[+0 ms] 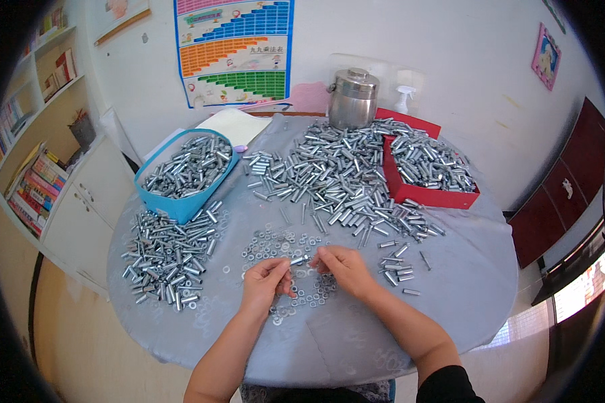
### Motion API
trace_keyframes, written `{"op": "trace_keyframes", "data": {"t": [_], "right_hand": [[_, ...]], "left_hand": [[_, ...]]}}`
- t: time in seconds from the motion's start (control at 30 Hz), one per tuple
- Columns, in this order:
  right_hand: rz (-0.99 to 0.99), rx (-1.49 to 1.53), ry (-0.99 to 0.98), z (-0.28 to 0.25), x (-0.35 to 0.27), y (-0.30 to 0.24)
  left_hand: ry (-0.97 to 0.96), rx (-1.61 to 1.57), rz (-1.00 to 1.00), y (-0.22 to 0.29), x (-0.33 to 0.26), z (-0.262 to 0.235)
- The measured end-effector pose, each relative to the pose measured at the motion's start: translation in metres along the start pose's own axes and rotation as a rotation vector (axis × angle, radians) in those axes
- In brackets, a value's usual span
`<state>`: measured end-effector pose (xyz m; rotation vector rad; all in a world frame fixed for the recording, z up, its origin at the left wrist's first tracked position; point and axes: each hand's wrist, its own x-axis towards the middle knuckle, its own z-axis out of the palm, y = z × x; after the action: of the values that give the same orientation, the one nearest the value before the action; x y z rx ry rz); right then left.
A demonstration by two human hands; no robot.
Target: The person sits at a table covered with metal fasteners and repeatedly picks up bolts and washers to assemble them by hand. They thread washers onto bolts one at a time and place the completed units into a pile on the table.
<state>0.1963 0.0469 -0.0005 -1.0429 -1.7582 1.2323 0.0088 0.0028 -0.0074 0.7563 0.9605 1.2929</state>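
Note:
Over the middle of the table, my left hand (265,282) pinches a sleeve anchor bolt (298,260) between thumb and fingers, its end pointing right. My right hand (346,269) is just beside that end, fingers curled together; whatever is in them is too small to make out. Below and around both hands lie loose washers (252,250) and nuts (312,297). Several separate metal sleeves (400,270) lie to the right of my right hand.
A blue basket (185,213) full of anchor bolts stands at left, with a pile of anchors (165,262) before it. A large heap of metal sleeves and bolts (329,161) spreads across the back. Behind are a red box (433,196), a steel pot (353,101) and a spray bottle (403,101).

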Motion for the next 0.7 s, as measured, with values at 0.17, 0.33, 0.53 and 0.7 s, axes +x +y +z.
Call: {"op": "trace_keyframes", "data": {"t": [0.17,0.33,0.53,0.7], "right_hand": [[-0.154,-0.026,-0.056,0.008,-0.001,-0.01],[-0.107,-0.11,-0.02,-0.003,0.003,-0.004],[-0.191,-0.659,0.725,-0.088,0.023,0.02],[-0.111,-0.969,1.029,-0.153,0.007,0.041]], "left_hand": [[-0.042,0.071,0.046,0.0,-0.004,0.002],[-0.084,0.118,0.085,-0.001,-0.004,0.009],[-0.013,0.125,0.11,0.009,-0.003,0.002],[0.033,0.086,0.074,0.011,-0.003,0.007]]}}
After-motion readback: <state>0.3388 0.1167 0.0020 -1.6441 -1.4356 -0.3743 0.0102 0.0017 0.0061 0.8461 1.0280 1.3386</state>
